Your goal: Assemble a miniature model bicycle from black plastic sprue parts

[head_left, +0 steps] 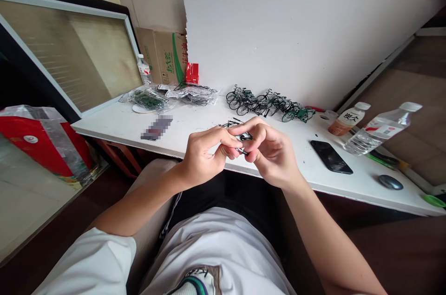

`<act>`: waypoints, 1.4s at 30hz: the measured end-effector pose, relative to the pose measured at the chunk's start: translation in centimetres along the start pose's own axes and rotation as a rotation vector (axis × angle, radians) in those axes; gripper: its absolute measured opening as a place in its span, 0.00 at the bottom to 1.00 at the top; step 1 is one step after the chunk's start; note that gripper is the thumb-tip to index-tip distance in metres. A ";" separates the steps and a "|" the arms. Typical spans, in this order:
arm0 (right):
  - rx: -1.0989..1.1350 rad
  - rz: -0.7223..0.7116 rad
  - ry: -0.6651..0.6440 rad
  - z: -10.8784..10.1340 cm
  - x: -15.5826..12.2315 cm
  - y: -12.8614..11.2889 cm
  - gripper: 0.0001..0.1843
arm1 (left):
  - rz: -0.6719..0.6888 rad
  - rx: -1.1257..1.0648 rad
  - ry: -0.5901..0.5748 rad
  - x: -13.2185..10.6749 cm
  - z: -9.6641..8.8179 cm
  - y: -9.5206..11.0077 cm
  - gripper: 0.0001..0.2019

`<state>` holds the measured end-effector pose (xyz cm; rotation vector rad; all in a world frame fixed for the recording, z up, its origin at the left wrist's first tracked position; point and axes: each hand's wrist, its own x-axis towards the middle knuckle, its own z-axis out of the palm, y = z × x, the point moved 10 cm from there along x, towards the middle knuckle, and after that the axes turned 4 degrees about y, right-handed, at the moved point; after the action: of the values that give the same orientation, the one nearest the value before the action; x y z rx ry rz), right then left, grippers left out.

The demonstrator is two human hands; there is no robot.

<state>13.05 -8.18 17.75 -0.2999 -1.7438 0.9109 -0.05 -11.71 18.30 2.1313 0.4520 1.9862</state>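
Note:
My left hand (204, 153) and my right hand (270, 151) meet in front of me at the near edge of the white table (195, 123). Both are closed in a pinch round a small dark metal part (242, 142), seemingly a piece of a miniature bicycle. More thin black wire parts (230, 124) lie on the table just behind my fingers. A row of finished miniature bicycles (268, 103), dark and green, stands further back against the white board.
Clear plastic bags of parts (174, 95) lie at the back left beside a small bottle (143, 68) and a cardboard box (163, 53). To the right lie a black phone (331, 156), two bottles (379, 128), and a mouse (390, 182). A red bag (38, 141) sits left.

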 end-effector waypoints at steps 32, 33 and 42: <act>-0.210 0.006 0.256 -2.1 0.2 3.5 0.13 | -0.277 0.049 0.103 0.0 -1.5 -6.1 0.13; -0.274 0.023 0.265 -2.8 0.4 4.8 0.13 | -0.385 0.022 0.144 -0.2 -2.2 -7.8 0.16; -1.088 0.254 -0.267 -3.9 -1.2 17.8 0.11 | -0.832 -0.271 0.264 -2.0 -3.8 -16.5 0.28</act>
<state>12.91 4.75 4.83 -1.1587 -2.3603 0.0693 -5.40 2.73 11.04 1.2133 0.8740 1.6825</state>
